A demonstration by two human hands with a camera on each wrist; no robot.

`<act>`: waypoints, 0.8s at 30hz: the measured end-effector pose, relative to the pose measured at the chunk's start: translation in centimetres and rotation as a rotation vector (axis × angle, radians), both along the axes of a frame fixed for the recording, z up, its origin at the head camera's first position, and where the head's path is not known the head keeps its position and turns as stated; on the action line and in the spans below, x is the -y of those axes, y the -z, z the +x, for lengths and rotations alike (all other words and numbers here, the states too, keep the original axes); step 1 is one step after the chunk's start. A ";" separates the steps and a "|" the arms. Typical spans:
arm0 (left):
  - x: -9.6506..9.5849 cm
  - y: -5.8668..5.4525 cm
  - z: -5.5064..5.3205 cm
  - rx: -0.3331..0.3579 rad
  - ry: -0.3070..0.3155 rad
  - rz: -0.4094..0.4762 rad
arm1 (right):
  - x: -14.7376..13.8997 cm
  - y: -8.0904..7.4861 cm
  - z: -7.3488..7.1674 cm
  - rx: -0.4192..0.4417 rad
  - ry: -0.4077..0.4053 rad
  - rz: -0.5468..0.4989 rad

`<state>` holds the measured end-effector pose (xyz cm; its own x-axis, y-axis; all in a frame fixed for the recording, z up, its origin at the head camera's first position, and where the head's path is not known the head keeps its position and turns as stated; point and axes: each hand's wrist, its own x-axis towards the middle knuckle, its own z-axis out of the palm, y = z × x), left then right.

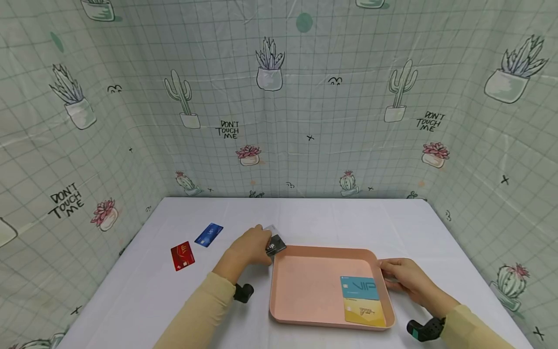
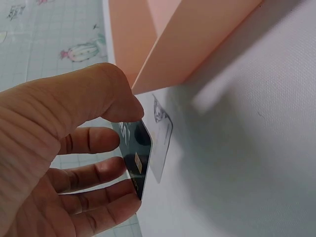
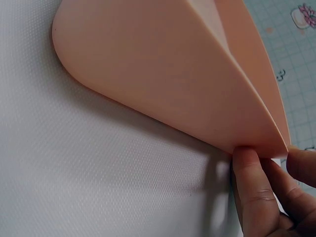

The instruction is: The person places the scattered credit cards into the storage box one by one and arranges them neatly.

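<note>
My left hand (image 1: 250, 246) pinches a black card (image 2: 136, 148) between thumb and fingers, at the tray's far left corner. Behind that card, a pale see-through card (image 2: 162, 143) is partly hidden. The pink tray (image 1: 309, 291) lies on the table, with a light-blue VIP card (image 1: 359, 288) and a yellow card (image 1: 364, 312) at its right side. At the tray's right edge, my right hand (image 1: 405, 277) holds the rim, thumb at the top and fingers against the outer wall (image 3: 163, 84).
To the left on the white table (image 1: 131, 310) lie a red card (image 1: 182, 256) and a blue card (image 1: 209, 234), apart from each other. A cloth backdrop (image 1: 305, 116) with cactus prints rises behind the table and along both sides.
</note>
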<state>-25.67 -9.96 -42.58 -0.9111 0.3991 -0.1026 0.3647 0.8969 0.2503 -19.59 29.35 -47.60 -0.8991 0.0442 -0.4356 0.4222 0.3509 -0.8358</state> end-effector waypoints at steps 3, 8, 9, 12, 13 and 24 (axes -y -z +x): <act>0.0 0.0 0.0 0.005 -0.001 -0.005 | 0.1 0.1 0.0 0.000 -0.002 0.000; -0.2 -0.1 -0.1 0.009 0.002 -0.009 | 0.1 0.0 0.0 -0.003 -0.003 0.006; -0.2 -0.2 0.0 0.009 0.003 -0.010 | 0.1 -0.1 0.1 -0.004 -0.004 0.007; -0.3 -0.2 0.0 0.004 0.006 -0.010 | 0.1 -0.1 0.1 -0.008 -0.006 0.009; -0.4 -0.3 0.0 0.003 0.005 -0.011 | 0.1 -0.1 0.1 -0.008 -0.006 0.009; -0.6 -0.2 -0.2 -0.001 0.018 -0.031 | 0.0 -0.2 0.0 -0.004 -0.008 0.022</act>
<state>-25.85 -9.33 -42.33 -0.9041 0.4118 -0.1141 0.3809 0.8976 0.2217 -19.56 29.35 -47.39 -0.9012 0.0464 -0.4309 0.4158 0.3728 -0.8295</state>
